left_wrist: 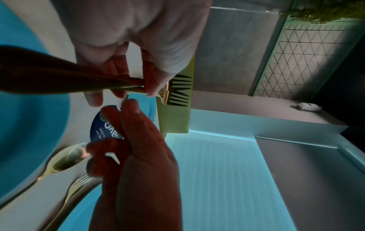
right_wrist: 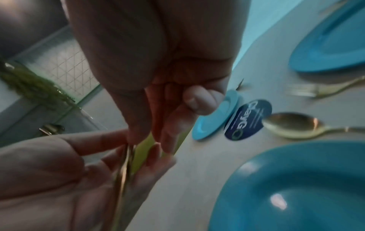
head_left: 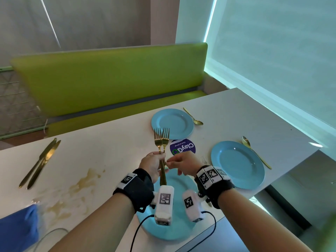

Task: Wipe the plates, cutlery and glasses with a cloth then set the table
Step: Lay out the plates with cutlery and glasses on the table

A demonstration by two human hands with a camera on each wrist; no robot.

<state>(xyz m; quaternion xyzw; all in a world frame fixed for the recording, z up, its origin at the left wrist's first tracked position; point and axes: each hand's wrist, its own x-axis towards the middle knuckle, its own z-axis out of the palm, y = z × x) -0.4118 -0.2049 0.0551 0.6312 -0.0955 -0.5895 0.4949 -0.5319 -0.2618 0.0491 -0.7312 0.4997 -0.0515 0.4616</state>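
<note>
Holding two gold forks [head_left: 162,142] upright by their handles, the left hand [head_left: 152,167] has fingers and thumb curled round the pair, tines up, above the near blue plate [head_left: 183,180]. Right hand [head_left: 185,165] is raised beside it, fingertips [head_left: 169,160] reaching to the fork handles; the right wrist view shows them at the handles, but blur leaves it unclear whether they pinch or only touch.

Surroundings:
- White table [head_left: 109,151] carries a brownish stain [head_left: 81,184] to the left of the hands.
- Two gold knives [head_left: 40,163] lie side by side at far left, well apart from the plates.
- Blue cloth [head_left: 18,228] sits at the near left corner.
- Round dark sticker [head_left: 183,147] lies between the plates.
- Green bench [head_left: 109,79] stands behind the table.

Plates:
- Far plate [head_left: 172,124] is bare, with a gold spoon [head_left: 193,117] just beside it on the right.
- Right plate [head_left: 237,164] is bare, a second spoon [head_left: 255,151] along its right edge and a third fork [head_left: 203,159] at its left.
- Near plate is largely hidden by both wrists and their cameras.
</note>
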